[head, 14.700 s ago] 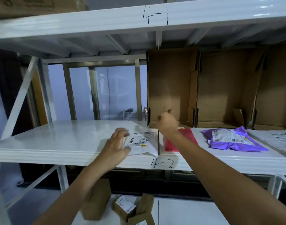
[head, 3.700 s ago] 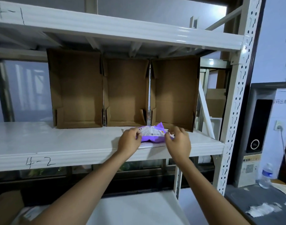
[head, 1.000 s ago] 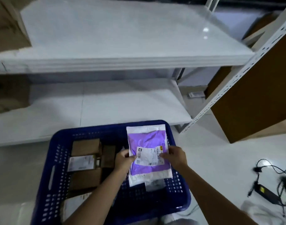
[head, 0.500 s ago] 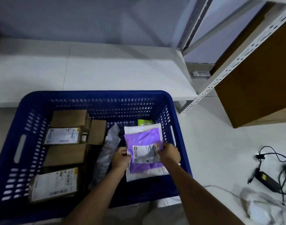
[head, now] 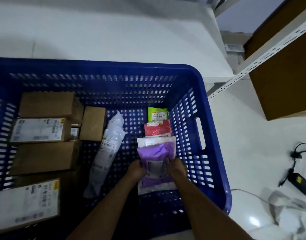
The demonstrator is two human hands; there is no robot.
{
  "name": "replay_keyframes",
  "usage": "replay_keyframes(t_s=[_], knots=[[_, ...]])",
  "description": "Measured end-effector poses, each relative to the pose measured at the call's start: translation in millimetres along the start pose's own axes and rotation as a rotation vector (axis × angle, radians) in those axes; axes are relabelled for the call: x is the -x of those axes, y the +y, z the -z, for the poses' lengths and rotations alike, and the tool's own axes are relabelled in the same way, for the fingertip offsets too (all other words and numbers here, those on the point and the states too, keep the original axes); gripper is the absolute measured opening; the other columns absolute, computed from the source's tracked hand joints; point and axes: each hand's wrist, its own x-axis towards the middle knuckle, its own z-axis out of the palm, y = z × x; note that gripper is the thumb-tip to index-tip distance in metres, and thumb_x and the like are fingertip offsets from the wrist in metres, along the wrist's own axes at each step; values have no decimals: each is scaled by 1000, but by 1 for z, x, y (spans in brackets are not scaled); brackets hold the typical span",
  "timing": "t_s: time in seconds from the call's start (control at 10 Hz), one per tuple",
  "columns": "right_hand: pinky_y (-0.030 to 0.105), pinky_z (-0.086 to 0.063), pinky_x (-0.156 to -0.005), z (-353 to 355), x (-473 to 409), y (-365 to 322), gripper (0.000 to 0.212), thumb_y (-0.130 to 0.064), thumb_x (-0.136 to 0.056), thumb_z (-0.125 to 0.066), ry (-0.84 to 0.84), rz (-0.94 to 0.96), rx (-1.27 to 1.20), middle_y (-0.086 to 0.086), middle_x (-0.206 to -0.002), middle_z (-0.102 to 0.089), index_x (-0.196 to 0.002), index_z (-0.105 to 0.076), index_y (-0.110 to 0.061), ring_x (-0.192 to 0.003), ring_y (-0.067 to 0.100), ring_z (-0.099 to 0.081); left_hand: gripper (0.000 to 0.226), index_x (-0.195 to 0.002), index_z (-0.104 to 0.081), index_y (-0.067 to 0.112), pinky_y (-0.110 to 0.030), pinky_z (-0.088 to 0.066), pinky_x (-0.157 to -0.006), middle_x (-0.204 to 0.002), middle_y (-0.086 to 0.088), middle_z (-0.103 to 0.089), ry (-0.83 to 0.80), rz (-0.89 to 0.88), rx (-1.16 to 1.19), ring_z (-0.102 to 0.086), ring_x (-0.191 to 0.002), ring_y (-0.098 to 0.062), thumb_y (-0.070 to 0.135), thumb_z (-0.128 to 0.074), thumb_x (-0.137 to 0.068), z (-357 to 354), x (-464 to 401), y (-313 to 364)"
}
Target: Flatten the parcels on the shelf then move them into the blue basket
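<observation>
White floor surrounds the blue basket (head: 213,135); left hand (head: 135,169) and right hand (head: 177,168) each have fingers pinching a side of the purple parcel (head: 155,153), its long axis pointing away.

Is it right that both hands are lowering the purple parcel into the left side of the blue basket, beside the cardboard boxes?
Not quite. In the head view both hands hold the purple parcel at the right side of the blue basket; the cardboard boxes sit on the left.

The pale glossy floor (head: 252,153) carries a big blue perforated plastic basket (head: 216,153) beside a low white shelf board (head: 114,40). To its right lie a black power adapter with cable (head: 303,182) and crumpled grey plastic wrap (head: 287,210).
</observation>
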Motion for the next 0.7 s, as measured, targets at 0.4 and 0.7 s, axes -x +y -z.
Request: replay_keyframes(t_s=[0.4, 0.7], knots=[[32, -44, -92, -5, -5, -7, 38, -19, -99, -40, -60, 5, 53, 17, -133, -57, -130, -54, -2, -124, 30, -54, 15, -94, -65, 0, -25, -39, -55, -78, -8, -57, -29, 106, -104, -53, -83, -18, 2, -55, -83, -7, -16, 6], [32, -48, -77, 15, 27, -24, 35, -23, -98, -41, -19, 66, 173, 15, -118, -65, -119, -58, -1, -106, 28, -64, 31, -112, -63, -2, -34, -50, -81, -109, -15, -66, -10, 90, -237, -65, -101, -29, 10, -58, -84, 16, -2, 18]])
